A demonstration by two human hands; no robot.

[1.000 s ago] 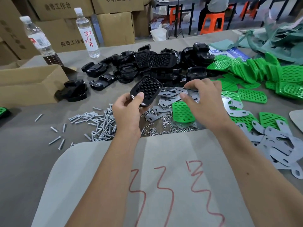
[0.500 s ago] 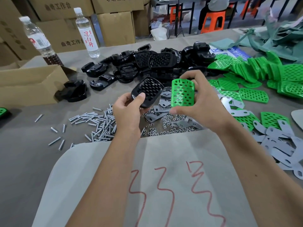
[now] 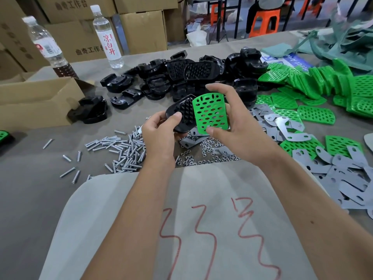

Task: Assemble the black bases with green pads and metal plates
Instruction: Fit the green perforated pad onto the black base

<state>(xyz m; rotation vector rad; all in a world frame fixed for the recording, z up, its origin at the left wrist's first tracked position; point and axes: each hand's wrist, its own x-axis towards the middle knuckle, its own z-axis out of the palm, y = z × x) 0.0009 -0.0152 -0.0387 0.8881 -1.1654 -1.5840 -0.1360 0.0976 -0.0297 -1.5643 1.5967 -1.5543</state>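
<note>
My left hand (image 3: pixel 159 136) grips a black base (image 3: pixel 179 112) with a studded face, held tilted above the table. My right hand (image 3: pixel 240 126) pinches a green perforated pad (image 3: pixel 211 114) between thumb and fingers, right against the base's right side and partly covering it. More black bases (image 3: pixel 201 77) are piled behind. Green pads (image 3: pixel 314 114) lie at the right. Grey metal plates (image 3: pixel 343 170) are scattered at the right front, with shiny ones (image 3: pixel 290 126) near my right hand.
Screws (image 3: pixel 121 148) and small nuts (image 3: pixel 207 154) lie under my hands. An open cardboard box (image 3: pixel 38 102) is at the left, two water bottles (image 3: pixel 107 35) behind it. A white sheet with red marks (image 3: pixel 201 229) lies in front of me.
My right hand picked a green pad off the table, lifted it and brought it left against the black base. My left hand kept holding the base, turning it slightly.
</note>
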